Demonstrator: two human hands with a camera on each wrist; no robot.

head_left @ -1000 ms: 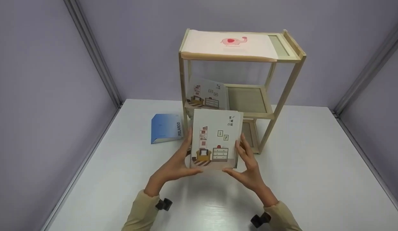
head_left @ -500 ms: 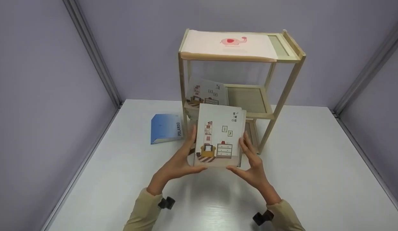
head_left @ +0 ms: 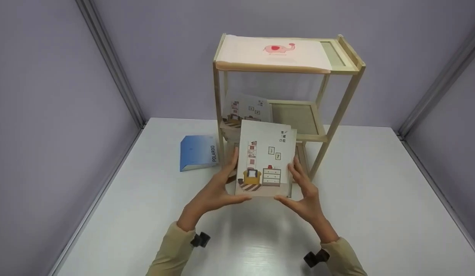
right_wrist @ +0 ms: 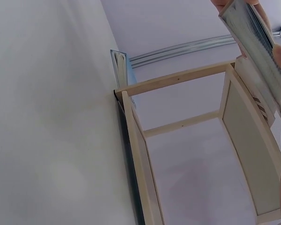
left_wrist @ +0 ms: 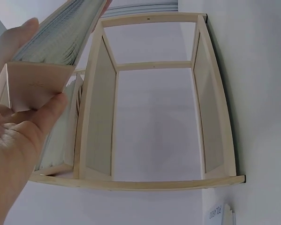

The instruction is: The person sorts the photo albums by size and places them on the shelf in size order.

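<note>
A thick photo album (head_left: 262,157) with a white cover, printed with an armchair and a chest of drawers, is held tilted in front of the wooden shelf (head_left: 298,137). My left hand (head_left: 214,195) grips its left side, thumb at the bottom edge. On the opposite side my right hand (head_left: 307,197) holds it the same way. From the left wrist, the album's pale spine (left_wrist: 37,86) shows between thumb and fingers. A matching album (head_left: 245,105) leans at the left end of the middle shelf, partly covered by the held one.
A blue album (head_left: 197,153) marked POLAROID stands on the white table (head_left: 145,214), left of the shelf. A white elephant-print item (head_left: 249,50) lies across the shelf's top. Walls (head_left: 49,115) enclose the table at the back and sides.
Both hands have carried the album a little to the right and up, toward the shelf. It now overlaps more of the middle shelf's front edge. Everything else stays put.
</note>
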